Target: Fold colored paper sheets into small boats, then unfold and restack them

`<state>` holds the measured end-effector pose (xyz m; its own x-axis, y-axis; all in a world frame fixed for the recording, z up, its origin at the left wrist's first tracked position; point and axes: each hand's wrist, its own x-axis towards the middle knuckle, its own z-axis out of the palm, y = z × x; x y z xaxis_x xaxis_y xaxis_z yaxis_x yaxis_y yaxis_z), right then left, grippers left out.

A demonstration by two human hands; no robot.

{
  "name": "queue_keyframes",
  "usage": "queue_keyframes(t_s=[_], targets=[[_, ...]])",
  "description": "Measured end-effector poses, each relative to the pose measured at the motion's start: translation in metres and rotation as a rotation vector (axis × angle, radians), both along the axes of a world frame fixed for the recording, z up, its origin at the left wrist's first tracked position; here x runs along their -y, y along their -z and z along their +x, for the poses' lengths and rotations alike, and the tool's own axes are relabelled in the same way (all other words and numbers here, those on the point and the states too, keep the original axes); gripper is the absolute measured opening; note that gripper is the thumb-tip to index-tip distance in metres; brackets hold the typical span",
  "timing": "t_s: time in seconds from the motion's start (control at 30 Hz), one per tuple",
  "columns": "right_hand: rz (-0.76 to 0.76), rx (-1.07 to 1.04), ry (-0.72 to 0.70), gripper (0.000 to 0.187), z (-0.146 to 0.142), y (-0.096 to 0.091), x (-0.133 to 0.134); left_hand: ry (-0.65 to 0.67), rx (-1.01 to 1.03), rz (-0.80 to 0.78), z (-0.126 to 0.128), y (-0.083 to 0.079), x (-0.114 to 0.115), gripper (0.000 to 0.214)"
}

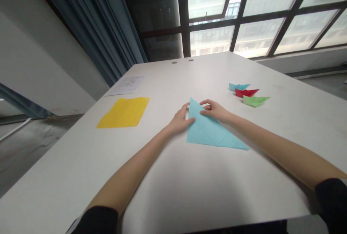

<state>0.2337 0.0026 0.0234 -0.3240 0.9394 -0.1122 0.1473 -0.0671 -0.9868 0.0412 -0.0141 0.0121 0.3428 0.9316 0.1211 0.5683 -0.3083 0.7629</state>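
Note:
A light blue sheet of paper (214,134), folded into a triangle with crease lines across it, is between my hands over the white table. My left hand (181,119) grips its left edge, the thumb on the near face and the fingers behind. On the sloping upper right edge, my right hand (214,110) pinches the paper with its thumb in front and fingers behind. The triangle's peak points up and away from me, and its long lower edge lies toward me. The fingertips behind the paper are partly hidden.
Three folded paper boats, blue (238,87), red (246,92) and green (256,101), stand to the right on the white table (168,183). Yellow paper (124,113) lies at left, with a printed sheet (127,85) beyond it. Windows and a blue curtain (108,21) are behind.

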Motion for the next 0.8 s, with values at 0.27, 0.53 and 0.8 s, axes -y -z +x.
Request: queue_keyframes(t_s=[0.27,0.53,0.8], targets=[[0.085,-0.095,-0.011,0.029,-0.002,-0.009,0.004,-0.098,0.607,-0.339,0.022,0.003,0.006,0.041],[0.276,0.008,0.119,0.042,0.001,-0.005,-0.002,0.014,0.489,-0.415,0.031,0.002,0.020,0.040],[0.298,0.036,0.128,0.039,0.000,-0.010,0.003,0.043,0.501,-0.437,0.030,0.008,0.017,0.040]])
